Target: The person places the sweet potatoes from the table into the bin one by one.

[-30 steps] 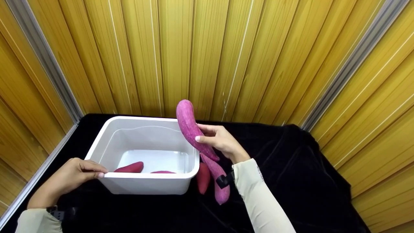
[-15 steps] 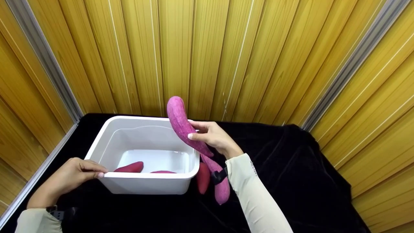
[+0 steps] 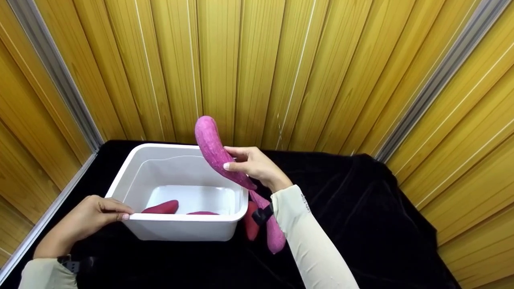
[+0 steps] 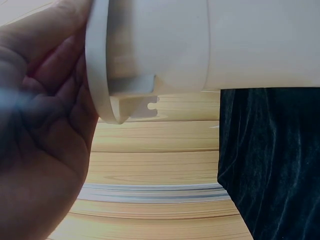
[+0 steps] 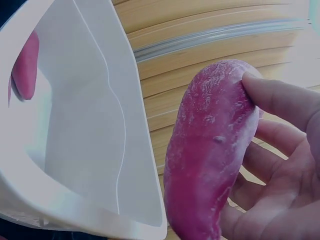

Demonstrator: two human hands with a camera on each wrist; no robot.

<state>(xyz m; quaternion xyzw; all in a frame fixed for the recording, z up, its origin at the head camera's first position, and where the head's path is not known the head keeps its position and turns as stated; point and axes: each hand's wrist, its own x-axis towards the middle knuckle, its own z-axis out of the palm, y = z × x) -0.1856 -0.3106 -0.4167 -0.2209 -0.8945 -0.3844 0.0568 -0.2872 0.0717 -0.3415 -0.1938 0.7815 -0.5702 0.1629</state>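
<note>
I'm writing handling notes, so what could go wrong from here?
The right hand grips the vegetable between thumb and fingers, so it might slip. In the head view, its thin end overlaps the bin at its rim, so it could catch. The left hand holds the bin only near one corner, so a knock might swing it.
</note>
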